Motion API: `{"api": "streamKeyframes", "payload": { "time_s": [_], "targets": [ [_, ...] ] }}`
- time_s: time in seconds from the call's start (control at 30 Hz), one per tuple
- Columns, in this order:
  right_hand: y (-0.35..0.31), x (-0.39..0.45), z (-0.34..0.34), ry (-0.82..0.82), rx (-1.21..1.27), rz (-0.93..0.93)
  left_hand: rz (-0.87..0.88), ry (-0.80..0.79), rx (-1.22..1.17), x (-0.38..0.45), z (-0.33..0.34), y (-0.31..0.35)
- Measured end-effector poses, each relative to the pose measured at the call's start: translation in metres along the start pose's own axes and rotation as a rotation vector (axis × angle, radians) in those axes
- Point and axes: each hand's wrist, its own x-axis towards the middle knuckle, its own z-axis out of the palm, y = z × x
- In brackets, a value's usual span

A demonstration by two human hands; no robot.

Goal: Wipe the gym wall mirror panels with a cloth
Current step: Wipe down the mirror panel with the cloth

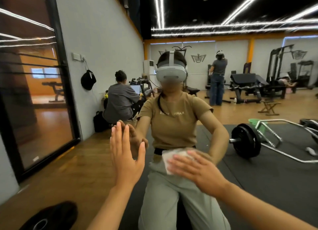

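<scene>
Right hand [196, 169] presses cloth [169, 158] flat on mirror [258, 161]; left hand [124, 154] flat, fingers straight.

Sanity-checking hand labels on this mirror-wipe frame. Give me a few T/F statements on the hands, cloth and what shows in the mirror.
1. The right hand presses a white cloth flat against the mirror. True.
2. The left hand grips a spray bottle. False: it holds nothing; its fingers are straight, palm against the glass.
3. The cloth lies under the left hand. False: it is under the right hand's fingers.
4. A barbell with a black plate shows in the reflection, to the right of the hands. True.
5. Both hands are on the cloth. False: only the right one touches it; the left sits apart, further left.
</scene>
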Motion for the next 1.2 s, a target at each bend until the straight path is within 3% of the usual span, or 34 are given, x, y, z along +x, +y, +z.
{"api": "streamKeyframes", "payload": {
  "time_s": [0.2, 0.3, 0.4, 0.57, 0.67, 0.77, 0.9, 1.0, 1.1, 1.2],
  "targets": [
    [0.114, 0.032, -0.062, 0.49, 0.164, 0.776, -0.075, 0.013, -0.003, -0.001, 0.005, 0.011],
    [0.123, 0.027, -0.061, 0.598, 0.202, 0.996, -0.087, 0.018, -0.009, -0.001, 0.005, 0.015],
    [0.084, 0.014, -0.036, 0.582, 0.181, 0.929, -0.087, 0.016, -0.006, -0.001, 0.005, 0.013],
    [0.006, -0.049, -0.001, 0.084, 0.123, 0.279, -0.089, 0.012, 0.003, -0.001, 0.005, 0.011],
    [0.021, -0.063, -0.014, -0.066, 0.128, 0.092, -0.108, 0.038, -0.024, -0.001, 0.006, 0.013],
    [0.074, -0.049, -0.043, 0.05, 0.164, 0.23, -0.129, 0.054, -0.058, 0.0, 0.007, 0.016],
    [0.154, -0.036, -0.073, 0.412, 0.15, 0.722, -0.142, 0.055, -0.048, 0.0, 0.005, 0.019],
    [0.165, -0.032, -0.071, 0.564, 0.172, 1.01, -0.156, 0.052, -0.025, 0.001, 0.002, 0.022],
    [0.118, -0.047, -0.042, 0.541, 0.183, 0.956, -0.175, 0.037, -0.026, 0.002, 0.0, 0.026],
    [0.054, -0.093, -0.012, 0.221, 0.152, 0.544, -0.197, 0.033, -0.049, 0.002, -0.001, 0.032]
  ]
}}
